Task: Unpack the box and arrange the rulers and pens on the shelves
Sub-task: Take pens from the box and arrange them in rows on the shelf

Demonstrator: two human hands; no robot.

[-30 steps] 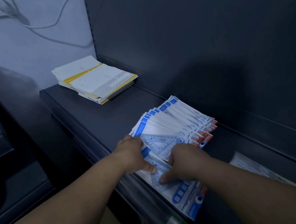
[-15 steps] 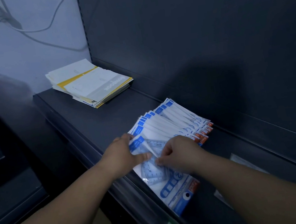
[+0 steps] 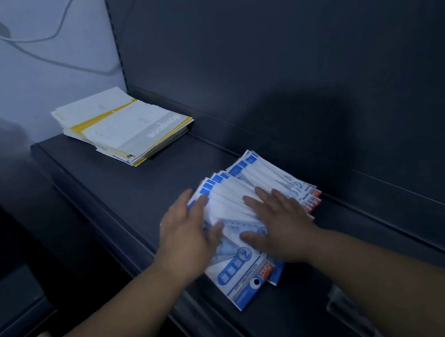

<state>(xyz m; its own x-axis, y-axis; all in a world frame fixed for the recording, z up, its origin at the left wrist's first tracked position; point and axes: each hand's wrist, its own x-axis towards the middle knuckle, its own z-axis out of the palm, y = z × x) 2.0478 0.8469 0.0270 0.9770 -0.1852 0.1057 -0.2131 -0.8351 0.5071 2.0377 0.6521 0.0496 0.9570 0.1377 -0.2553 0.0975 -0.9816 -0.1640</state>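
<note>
Ruler packs (image 3: 231, 204) on dark shelf (image 3: 131, 187): middles covered by my left hand (image 3: 187, 231) and right hand (image 3: 281, 223), both flat, fingers spread, pressing down; print mostly blurred, count unclear. Fanned blue-and-white wrappers, orange corners.

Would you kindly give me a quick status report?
Hands flat: left hand, right hand pressing fanned ruler packs. Packs on shelf. Far end: paper stack, apart.

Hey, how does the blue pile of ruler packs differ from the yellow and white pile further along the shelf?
The blue ruler packs are fanned out with blue and orange trim; the yellow-and-white stack is roughly squared up. The left hand and right hand press flat on the blue ruler packs; nothing touches the yellow-and-white stack. Both lie flat on the same dark shelf.
</note>
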